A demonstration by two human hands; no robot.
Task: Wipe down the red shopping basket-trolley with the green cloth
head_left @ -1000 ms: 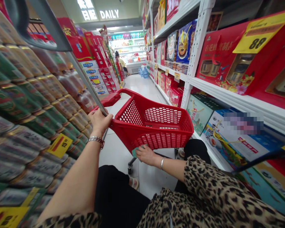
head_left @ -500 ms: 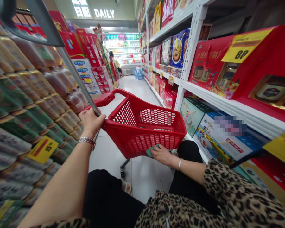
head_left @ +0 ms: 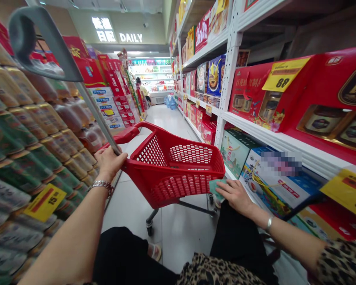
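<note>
A red plastic shopping cart point(head_left: 178, 168) with perforated basket walls stands before me in the aisle. My left hand point(head_left: 110, 162) is closed round its near rear corner, where a grey metal post point(head_left: 96, 107) rises to a grey loop handle point(head_left: 44, 43). Pinched in the fingers of my right hand point(head_left: 237, 196) is a small green cloth point(head_left: 217, 189), close to the front end of the basket's near side. Whether the cloth touches the plastic I cannot tell. The basket floor is partly hidden behind the near wall.
Stacked drink packs point(head_left: 26, 142) line the left side. On the right, white shelves point(head_left: 255, 122) hold red gift boxes point(head_left: 249, 95) and price tags. Farther down the aisle a person point(head_left: 144, 91) is low near water jugs point(head_left: 170, 103). A cart wheel point(head_left: 149, 229) stands near my foot.
My right hand with the cloth has moved right, from the lower near wall toward the cart's front end. The left hand keeps its grip. The view has tilted up slightly.
</note>
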